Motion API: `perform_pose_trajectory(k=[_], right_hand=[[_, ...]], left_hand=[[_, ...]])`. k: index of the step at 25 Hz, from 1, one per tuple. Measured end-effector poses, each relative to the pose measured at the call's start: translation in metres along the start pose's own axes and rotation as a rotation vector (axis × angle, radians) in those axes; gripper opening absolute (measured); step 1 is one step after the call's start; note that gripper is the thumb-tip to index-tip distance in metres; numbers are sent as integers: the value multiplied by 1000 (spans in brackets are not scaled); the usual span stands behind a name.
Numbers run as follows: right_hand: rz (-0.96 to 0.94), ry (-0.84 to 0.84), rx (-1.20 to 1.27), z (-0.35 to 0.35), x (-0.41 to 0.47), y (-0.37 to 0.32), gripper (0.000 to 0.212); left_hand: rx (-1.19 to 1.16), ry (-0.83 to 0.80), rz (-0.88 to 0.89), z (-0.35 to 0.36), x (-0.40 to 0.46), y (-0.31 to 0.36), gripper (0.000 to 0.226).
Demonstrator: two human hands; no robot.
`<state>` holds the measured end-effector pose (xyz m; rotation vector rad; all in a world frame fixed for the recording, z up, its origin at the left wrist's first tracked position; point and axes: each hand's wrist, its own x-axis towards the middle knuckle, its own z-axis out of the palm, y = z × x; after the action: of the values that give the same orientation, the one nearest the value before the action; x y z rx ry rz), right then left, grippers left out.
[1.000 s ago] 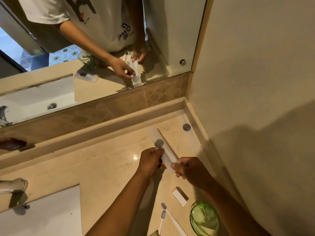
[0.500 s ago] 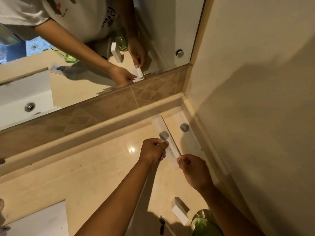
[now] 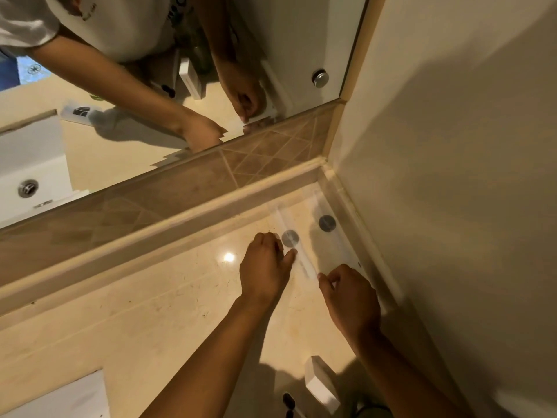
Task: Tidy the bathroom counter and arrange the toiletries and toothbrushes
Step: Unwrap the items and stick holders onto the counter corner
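Note:
A long, thin white packet [image 3: 303,262] with a grey round mark lies flat on the beige counter [image 3: 156,324], pointing into the back right corner. My left hand [image 3: 265,267] pinches its left edge beside the grey mark. My right hand [image 3: 346,294] pinches its near end. A small white box [image 3: 319,384] stands on the counter close to me, under my right forearm. Dark toothbrush heads [image 3: 287,401] show at the bottom edge, left of the box.
A wall [image 3: 452,176] bounds the counter on the right. A tiled ledge and mirror [image 3: 150,95] run along the back. The white sink's corner [image 3: 60,399] is at lower left. A grey round spot [image 3: 327,223] sits in the corner.
Both hands have slid the packet farther back toward the corner by the wall. The view has shifted, so the green glass and toothbrushes have dropped almost out of frame.

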<state>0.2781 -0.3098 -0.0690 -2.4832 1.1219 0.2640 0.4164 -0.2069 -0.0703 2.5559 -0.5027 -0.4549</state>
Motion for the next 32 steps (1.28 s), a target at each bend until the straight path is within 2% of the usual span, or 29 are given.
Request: perform_pose_trajectory(k=[2,4,6,9,14,18,32], right_hand=[[-135,90,52,3,-3,-4,27],[-285,156,96,9,-8,-11,31],[-350,157,94,13,-12,-20,37],[-329,89,88,16,-12,-29,40],[-311,-17,269,16,-7,-28,35],[-338,114,109,21,-5,-23,41],[-276,150,61,21,4,-19,41]], left_hand=[[89,97,197,-2,-1,-7,21],[151,107,316,-3,5,-14,36],[229,36,370,-3,12,-19,53],[326,-112,368,-3,20,-22,70],[346,-144,368,1,26,-20,71],[342,-155,370,4,29,-15,72],[368,-152,359,13,33,-7,69]])
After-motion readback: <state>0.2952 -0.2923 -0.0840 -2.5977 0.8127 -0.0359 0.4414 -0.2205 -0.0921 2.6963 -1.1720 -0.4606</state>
